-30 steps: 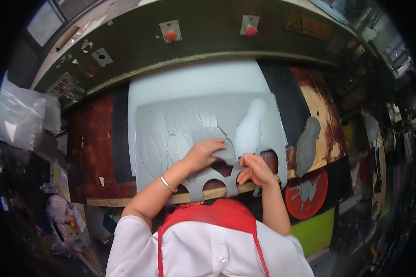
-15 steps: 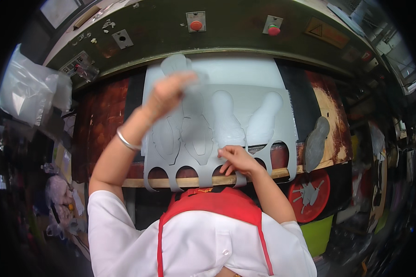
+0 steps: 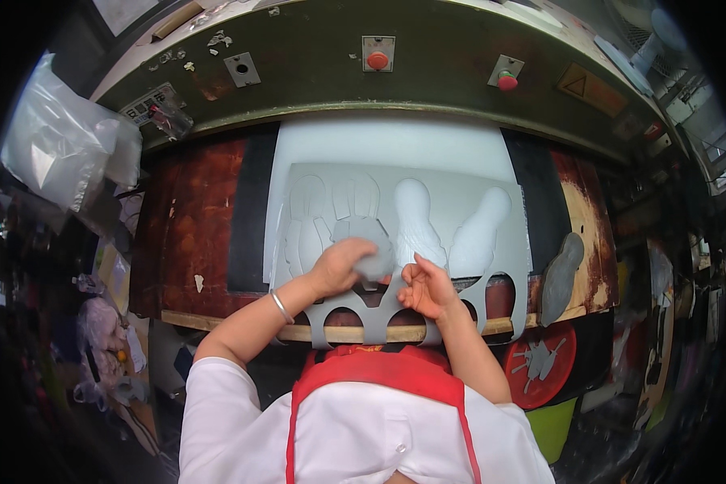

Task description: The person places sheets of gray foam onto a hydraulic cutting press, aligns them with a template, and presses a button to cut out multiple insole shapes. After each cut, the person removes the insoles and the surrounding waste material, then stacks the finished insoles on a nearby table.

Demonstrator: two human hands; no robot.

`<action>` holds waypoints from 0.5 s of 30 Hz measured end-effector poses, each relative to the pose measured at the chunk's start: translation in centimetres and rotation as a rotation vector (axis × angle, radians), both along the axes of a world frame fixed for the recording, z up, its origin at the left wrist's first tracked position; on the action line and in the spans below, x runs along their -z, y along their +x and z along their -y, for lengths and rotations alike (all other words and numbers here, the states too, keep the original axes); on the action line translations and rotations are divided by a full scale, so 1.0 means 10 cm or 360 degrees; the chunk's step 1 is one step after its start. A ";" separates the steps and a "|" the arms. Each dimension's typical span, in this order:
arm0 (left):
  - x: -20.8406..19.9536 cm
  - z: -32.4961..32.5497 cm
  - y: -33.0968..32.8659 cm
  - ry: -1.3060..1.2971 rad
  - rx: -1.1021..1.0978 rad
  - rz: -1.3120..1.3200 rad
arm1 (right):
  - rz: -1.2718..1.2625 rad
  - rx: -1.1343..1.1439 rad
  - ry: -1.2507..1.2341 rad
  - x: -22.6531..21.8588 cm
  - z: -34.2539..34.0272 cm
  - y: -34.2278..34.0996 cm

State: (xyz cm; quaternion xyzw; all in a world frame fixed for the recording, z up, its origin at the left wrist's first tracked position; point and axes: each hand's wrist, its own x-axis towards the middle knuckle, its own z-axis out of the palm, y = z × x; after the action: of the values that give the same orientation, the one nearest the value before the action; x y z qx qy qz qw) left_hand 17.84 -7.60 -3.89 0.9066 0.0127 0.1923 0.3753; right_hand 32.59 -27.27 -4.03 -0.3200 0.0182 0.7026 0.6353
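locate the grey piece (image 3: 381, 256) at the fingertips of the left hand (image 3: 343, 266), just left of the right hand (image 3: 426, 289), long axis running forward from both; treat as nearer the left. note left fingers curled over the near end; cannot tell through the blur whether gripped. note right fingers loosely bent, half open, holding nothing visible. find the grey sheet (image 3: 445, 187) beneath, the white sheet (image 3: 395, 141) beyond, the red bowl (image 3: 563, 348) rightward.

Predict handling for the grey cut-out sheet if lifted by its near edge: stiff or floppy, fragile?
The grey sheet is probably floppy: its strips seem to bend down over the wooden edge. Likely light for its size, since it looks thin. The narrow bridges between holes might stretch or tear.
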 end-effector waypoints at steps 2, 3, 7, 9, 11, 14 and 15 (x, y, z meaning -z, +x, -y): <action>-0.14 -0.12 0.12 -0.0472 -0.0635 -0.0038 | 0.0420 0.0103 -0.0124 -0.10 0.09 -0.06; -0.29 -0.32 0.24 -0.0684 -0.1036 0.0080 | 0.0702 0.0171 -0.0207 -0.14 0.13 -0.10; -1.25 -1.24 0.45 -0.0075 -0.1370 0.1121 | 0.1347 0.0222 -0.0303 -0.29 0.22 -0.27; -1.64 -1.44 0.39 0.0167 -0.1245 0.1344 | 0.1455 0.0095 -0.0274 -0.34 0.17 -0.38; -1.94 -1.53 0.28 0.0346 -0.1096 0.1379 | 0.1500 -0.0127 -0.0243 -0.35 0.07 -0.50; -2.02 -1.54 0.08 0.0567 -0.0977 0.1391 | 0.1588 -0.0549 -0.0320 -0.33 -0.13 -0.64; -1.96 -1.50 0.00 0.0573 -0.1011 0.1316 | 0.1540 -0.0591 -0.0301 -0.30 -0.20 -0.67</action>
State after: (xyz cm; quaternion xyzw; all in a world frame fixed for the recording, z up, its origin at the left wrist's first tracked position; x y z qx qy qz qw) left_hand 17.81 7.44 15.68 0.7570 0.1042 0.6353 0.1115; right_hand 25.92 -25.28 -1.04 -0.6616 -0.2708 0.5706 0.4042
